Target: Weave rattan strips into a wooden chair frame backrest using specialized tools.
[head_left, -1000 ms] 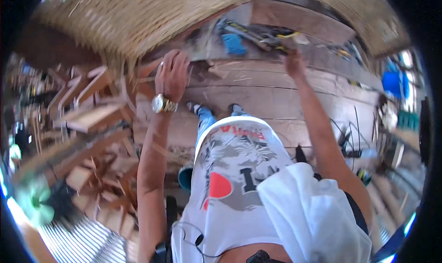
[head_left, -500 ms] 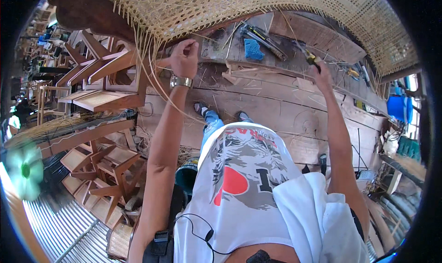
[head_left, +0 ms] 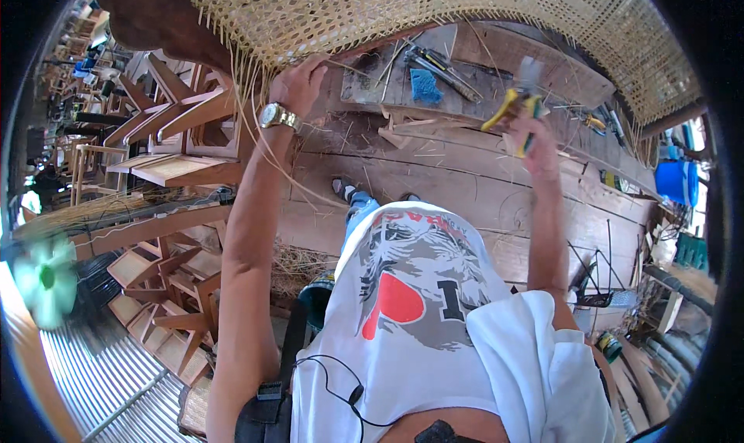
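Across the top spreads a woven cane panel (head_left: 434,1) on a dark wooden frame, with loose strands trailing from its edge. My left hand (head_left: 298,86), a watch on its wrist, is at the panel's lower left edge beside the hanging cane strands (head_left: 249,106). Its fingers look stretched and slightly apart; any contact with the strands is unclear. In my right hand (head_left: 535,144) is a pair of yellow-handled pliers (head_left: 511,106), blurred by motion, its handles spread and its metal head pointing away from me above the bench.
On the wooden bench (head_left: 364,86) lie a blue sponge (head_left: 425,86), several slim tools (head_left: 446,71) and cane scraps. Stacked wooden chair frames (head_left: 186,168) crowd the left, near a spinning fan (head_left: 45,276). A blue bucket (head_left: 676,181) stands far right.
My right hand has drawn nearer to me, and the pliers' spread handles now show. My left hand has shifted slightly left and up to the panel's edge, its curled fingers straightening.
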{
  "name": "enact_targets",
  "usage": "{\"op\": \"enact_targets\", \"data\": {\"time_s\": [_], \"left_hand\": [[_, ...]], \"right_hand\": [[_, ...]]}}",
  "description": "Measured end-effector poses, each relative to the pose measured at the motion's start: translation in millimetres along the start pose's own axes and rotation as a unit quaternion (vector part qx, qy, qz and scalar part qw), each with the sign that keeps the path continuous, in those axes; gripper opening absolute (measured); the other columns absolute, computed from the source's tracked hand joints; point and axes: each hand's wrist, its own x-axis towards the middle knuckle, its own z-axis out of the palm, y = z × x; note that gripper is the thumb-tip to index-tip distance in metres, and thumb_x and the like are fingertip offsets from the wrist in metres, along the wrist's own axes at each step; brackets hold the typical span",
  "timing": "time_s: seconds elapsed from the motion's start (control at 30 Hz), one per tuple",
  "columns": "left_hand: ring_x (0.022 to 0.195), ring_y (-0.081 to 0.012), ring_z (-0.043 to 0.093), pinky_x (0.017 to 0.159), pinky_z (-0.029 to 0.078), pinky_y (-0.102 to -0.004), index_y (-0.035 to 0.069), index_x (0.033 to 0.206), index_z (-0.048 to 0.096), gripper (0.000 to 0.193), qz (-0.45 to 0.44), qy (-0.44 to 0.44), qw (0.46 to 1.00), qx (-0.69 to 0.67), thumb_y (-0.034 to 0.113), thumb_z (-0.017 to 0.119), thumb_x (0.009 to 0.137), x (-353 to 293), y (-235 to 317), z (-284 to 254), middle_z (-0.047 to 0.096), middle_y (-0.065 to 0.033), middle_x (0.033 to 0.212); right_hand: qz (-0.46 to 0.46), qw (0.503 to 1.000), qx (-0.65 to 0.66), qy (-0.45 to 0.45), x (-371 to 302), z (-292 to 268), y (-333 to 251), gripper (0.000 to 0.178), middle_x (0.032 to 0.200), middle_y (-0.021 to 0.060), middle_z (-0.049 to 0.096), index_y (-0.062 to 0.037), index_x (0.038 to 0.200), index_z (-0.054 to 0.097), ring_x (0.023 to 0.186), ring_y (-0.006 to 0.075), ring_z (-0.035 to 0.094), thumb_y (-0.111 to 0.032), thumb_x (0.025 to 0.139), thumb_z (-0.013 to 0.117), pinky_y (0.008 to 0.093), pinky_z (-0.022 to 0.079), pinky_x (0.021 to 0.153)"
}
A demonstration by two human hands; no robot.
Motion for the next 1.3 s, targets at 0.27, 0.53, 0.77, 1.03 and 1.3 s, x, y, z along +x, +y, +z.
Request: {"op": "enact_targets", "data": {"time_s": [0.27, 0.53, 0.77, 1.03, 1.3], "left_hand": [[0.073, -0.0296, 0.072, 0.066, 0.055, -0.0401, 0.020, 0.118, 0.072, 0.028, -0.018, -0.018, 1.000, -0.014, 0.034, 0.070, 0.094, 8, 6, -23, 0.074, -0.0078, 0.083], [0.074, -0.0289, 0.073, 0.067, 0.056, -0.0398, 0.016, 0.114, 0.072, 0.027, -0.041, -0.009, 0.998, -0.051, 0.033, 0.071, 0.093, 9, 12, -24, 0.075, -0.0063, 0.084], [0.078, -0.0289, 0.074, 0.070, 0.057, -0.0406, 0.015, 0.116, 0.070, 0.028, -0.026, -0.032, 0.999, -0.022, 0.031, 0.071, 0.093, 10, 14, -29, 0.076, -0.0067, 0.084], [0.076, -0.0288, 0.074, 0.070, 0.057, -0.0407, 0.014, 0.116, 0.070, 0.029, 0.011, -0.032, 0.999, -0.011, 0.031, 0.071, 0.093, 11, 5, -24, 0.076, -0.0071, 0.084], [0.078, -0.0286, 0.074, 0.071, 0.058, -0.0410, 0.014, 0.116, 0.071, 0.030, 0.011, -0.037, 0.999, 0.030, 0.032, 0.072, 0.092, 11, 5, -23, 0.076, -0.0074, 0.086]], "right_hand": [[0.082, 0.929, -0.261, -0.250, 6, 143, 131, 0.060, 0.113, 0.0112, 0.068, -0.0015, 0.134, 0.055, 0.102, 0.0203, 0.064, -0.029, 0.084, 0.075, 0.0363, 0.051, 0.091], [0.104, 0.895, -0.347, -0.261, 50, 224, 143, 0.071, 0.112, 0.0091, 0.069, -0.0002, 0.146, 0.051, 0.100, 0.0166, 0.064, -0.031, 0.087, 0.076, 0.0316, 0.051, 0.091], [0.045, 0.912, -0.353, -0.203, 59, 230, 135, 0.080, 0.118, 0.0115, 0.069, 0.0031, 0.149, 0.049, 0.109, 0.0183, 0.063, -0.032, 0.084, 0.079, 0.0316, 0.050, 0.097], [0.024, 0.880, -0.412, -0.235, 63, 237, 121, 0.075, 0.119, 0.0137, 0.069, 0.0020, 0.144, 0.056, 0.106, 0.0197, 0.062, -0.036, 0.084, 0.079, 0.0323, 0.050, 0.097], [0.025, 0.876, -0.425, -0.226, 69, 241, 130, 0.068, 0.116, 0.0154, 0.071, -0.0027, 0.141, 0.061, 0.104, 0.0216, 0.064, -0.035, 0.084, 0.078, 0.0340, 0.050, 0.095]]}}
